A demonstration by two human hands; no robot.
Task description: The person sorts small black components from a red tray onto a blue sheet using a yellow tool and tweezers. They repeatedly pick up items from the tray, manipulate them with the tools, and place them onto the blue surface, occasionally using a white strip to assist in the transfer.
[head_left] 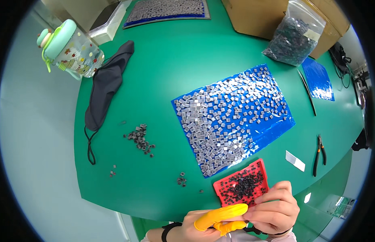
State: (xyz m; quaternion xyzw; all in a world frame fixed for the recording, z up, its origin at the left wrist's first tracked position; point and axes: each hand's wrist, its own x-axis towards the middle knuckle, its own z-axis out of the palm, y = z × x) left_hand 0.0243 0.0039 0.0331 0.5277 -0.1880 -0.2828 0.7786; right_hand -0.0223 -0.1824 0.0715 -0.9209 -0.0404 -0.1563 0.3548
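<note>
Item: red tray [260, 166], square, gridded, scattered with small black parts heaped toward its middle; it sits at the near edge of the green table [163, 72], just below the blue sheet [276, 131] of grey square chips. Your right hand [274, 211] grasps the tray's near corner. Your left hand [205, 224], 2 fingers in yellow cots, is curled beside it; whether it holds anything cannot be told. Surroundings: pliers [319, 151], black mask [106, 86], bottle [70, 48].

Your left hand [203, 224] and right hand [272, 211] meet low and close to you, fingertips pinched together; your left forefinger and thumb wear yellow finger covers [221, 215].
</note>
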